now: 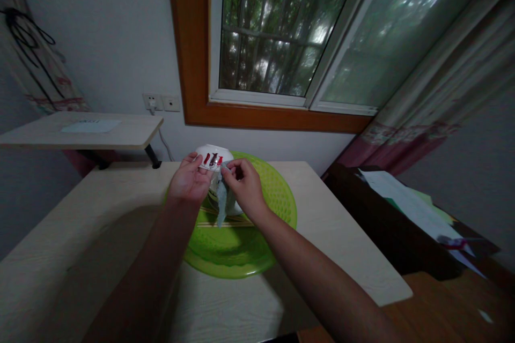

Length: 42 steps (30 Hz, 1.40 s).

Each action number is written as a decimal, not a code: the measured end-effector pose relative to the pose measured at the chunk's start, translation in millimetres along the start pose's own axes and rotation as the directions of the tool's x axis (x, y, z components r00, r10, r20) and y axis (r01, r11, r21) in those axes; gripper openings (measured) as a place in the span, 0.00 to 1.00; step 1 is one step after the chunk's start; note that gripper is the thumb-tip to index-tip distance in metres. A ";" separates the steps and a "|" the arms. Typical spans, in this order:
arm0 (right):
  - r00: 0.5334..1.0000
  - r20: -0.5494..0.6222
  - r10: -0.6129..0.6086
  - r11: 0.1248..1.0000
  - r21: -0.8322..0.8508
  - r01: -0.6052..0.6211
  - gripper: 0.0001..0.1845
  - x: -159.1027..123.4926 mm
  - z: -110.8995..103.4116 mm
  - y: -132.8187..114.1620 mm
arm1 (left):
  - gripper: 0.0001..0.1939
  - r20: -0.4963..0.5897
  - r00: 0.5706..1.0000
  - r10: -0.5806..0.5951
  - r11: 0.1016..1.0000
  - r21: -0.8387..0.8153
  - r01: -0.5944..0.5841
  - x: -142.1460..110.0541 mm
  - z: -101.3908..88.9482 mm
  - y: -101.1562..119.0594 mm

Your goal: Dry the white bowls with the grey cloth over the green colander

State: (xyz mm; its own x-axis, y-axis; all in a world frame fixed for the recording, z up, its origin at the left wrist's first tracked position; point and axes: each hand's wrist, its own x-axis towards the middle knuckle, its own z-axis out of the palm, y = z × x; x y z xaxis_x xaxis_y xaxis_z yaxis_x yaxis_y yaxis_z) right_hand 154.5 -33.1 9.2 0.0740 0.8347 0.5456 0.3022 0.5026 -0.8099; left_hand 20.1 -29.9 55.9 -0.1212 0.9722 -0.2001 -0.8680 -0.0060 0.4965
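A white bowl (218,152) with red and dark marks on its side is tilted above a green plastic basket (237,270). My left hand (190,178) grips the bowl from the left, thumb on its outside. My right hand (246,186) pinches a grey-blue cloth (222,201) against the bowl's right side, and the cloth hangs down below it. Inside the basket lie several thin chopsticks (207,224). Other pale dishes there are mostly hidden behind the cloth and my right hand.
The basket stands on a pale wooden table (333,246). A small raised shelf (132,131) with a paper on it stands at the left. Behind are a wall socket (153,102) and a window (273,37). Papers (406,203) lie on dark furniture at the right.
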 end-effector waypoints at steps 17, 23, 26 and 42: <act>0.975 -0.214 0.064 0.995 0.092 -0.046 0.11 9.0 -14.6 8.4 | 0.12 0.192 0.975 -0.111 0.974 0.218 0.068 -1.9 -3.6 11.1; 0.974 -0.160 -0.162 0.986 -0.055 0.155 0.04 3.6 -17.7 -17.5 | 0.27 0.333 0.935 -0.121 0.945 0.327 0.005 1.6 -11.1 23.4; 0.974 -0.131 -0.183 0.983 -0.048 0.179 0.04 5.7 -18.9 -17.7 | 0.37 0.366 0.919 -0.146 0.927 0.375 -0.002 2.5 -14.4 31.2; 0.983 -0.046 -0.180 0.982 -0.058 0.177 0.04 4.2 -16.4 -16.6 | 0.28 0.412 0.859 -0.303 0.847 0.530 0.045 9.1 -27.1 47.0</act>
State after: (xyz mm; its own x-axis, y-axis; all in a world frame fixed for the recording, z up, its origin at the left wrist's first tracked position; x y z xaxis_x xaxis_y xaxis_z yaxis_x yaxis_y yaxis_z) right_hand 165.4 -41.5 28.5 0.0625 0.7194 0.6918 0.3649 0.6287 -0.6867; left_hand -34.9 -27.7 54.5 0.3580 0.9334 0.0258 -0.4856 0.1625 0.8590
